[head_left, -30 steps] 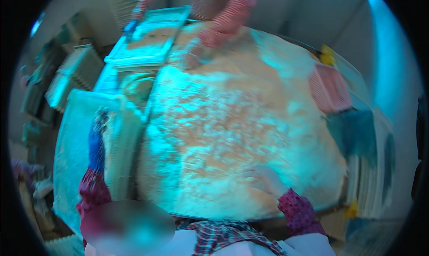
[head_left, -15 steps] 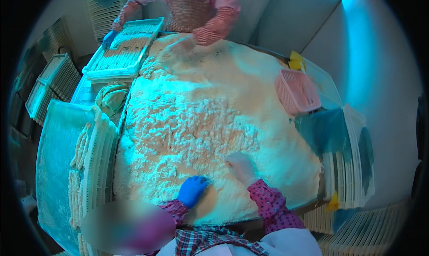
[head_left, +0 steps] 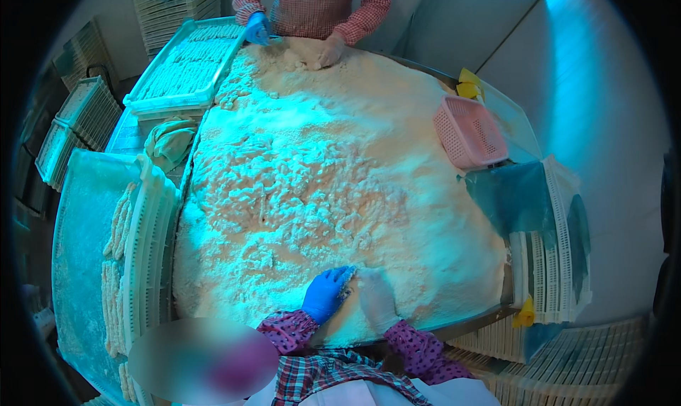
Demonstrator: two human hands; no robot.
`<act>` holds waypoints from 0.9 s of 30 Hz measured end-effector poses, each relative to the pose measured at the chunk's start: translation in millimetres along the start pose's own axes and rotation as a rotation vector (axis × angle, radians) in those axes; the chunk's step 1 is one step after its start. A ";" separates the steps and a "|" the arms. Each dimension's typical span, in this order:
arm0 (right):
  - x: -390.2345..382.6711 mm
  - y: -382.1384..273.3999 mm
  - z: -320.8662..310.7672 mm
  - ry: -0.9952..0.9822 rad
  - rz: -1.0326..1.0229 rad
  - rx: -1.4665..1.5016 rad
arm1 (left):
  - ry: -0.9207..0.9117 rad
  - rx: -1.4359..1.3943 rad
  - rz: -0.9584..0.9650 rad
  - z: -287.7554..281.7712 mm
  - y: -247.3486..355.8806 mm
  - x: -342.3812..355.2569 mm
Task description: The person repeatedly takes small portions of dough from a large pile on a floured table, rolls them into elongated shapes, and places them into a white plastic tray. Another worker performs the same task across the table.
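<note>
A wide bed of pale powder [head_left: 425, 264] covers the table, with many lumpy, powder-coated pieces [head_left: 284, 186] heaped at its middle and left. My left hand [head_left: 326, 295], in a blue glove, is at the near side of the bed. Its fingers are bent together, with powder at the tips; what they hold, if anything, is hidden. Close beside it on the right, my right hand [head_left: 377, 297] in a whitish glove reaches into the powder. Its fingers blend with the pale surface, so their pose is unclear.
Across the table a co-worker's gloved hands [head_left: 257, 29] work in the powder. A white tray [head_left: 138, 107] of pale strips stands far left, near a crumpled cloth [head_left: 170, 142]. Stacked trays [head_left: 152, 243] stand on the near left. A pink basket [head_left: 469, 133] and more trays [head_left: 567, 243] line the right.
My left hand has moved slightly right and up, my right hand down and nearer to it. The co-worker's blue-gloved hand has left the tray and come to the powder.
</note>
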State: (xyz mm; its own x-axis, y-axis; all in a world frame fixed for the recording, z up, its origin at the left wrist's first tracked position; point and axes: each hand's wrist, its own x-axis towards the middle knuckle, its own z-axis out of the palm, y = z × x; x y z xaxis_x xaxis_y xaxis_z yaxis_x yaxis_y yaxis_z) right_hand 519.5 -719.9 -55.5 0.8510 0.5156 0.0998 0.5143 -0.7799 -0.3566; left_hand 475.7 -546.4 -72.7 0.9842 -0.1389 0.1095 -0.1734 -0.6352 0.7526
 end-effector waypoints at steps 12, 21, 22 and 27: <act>40.8 -58.1 -13.6 -0.083 -0.264 -0.085 | -0.033 -0.237 -0.480 -99.7 -30.0 -62.6; 18.5 -12.1 -8.3 -0.033 0.340 0.951 | 0.010 0.419 0.028 -72.5 -41.3 -59.8; 18.8 -12.8 -13.3 -0.083 0.126 0.655 | 0.022 0.440 0.020 -67.6 -45.2 -57.3; 7.7 -5.9 -22.8 -0.061 -0.093 0.262 | 0.176 -0.353 -0.247 -73.0 -50.4 -57.5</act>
State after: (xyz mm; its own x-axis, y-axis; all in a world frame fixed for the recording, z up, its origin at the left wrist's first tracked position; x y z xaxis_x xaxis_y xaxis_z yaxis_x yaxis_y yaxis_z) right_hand 525.4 -719.4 -31.5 0.7895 0.6071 0.0896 0.5379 -0.6144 -0.5772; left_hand 430.4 -450.9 -69.5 0.9908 0.1345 -0.0147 0.0590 -0.3316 0.9416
